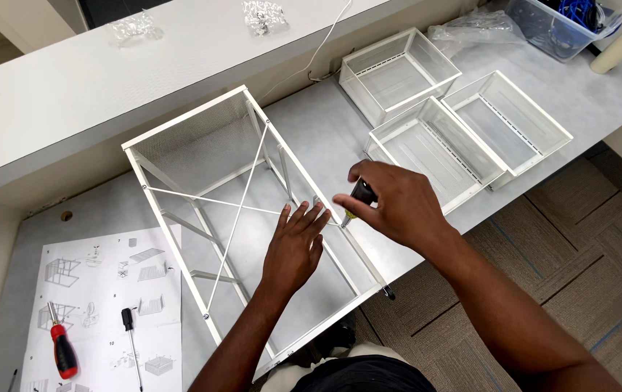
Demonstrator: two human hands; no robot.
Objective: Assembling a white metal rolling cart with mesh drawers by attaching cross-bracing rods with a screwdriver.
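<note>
On the grey desk, white mesh-backed wire frame (209,181) with crossed braces; left hand (295,247) fingers spread, right hand (391,203) pinching screwdriver (360,194).

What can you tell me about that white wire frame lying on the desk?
The white frame looks like painted metal: slim bars, one mesh end panel and two thin crossed brace rods. It lies on its side on the grey desk, partly over the instruction sheet. The left hand rests against its near rail, where the right hand holds a small dark tool.
</note>
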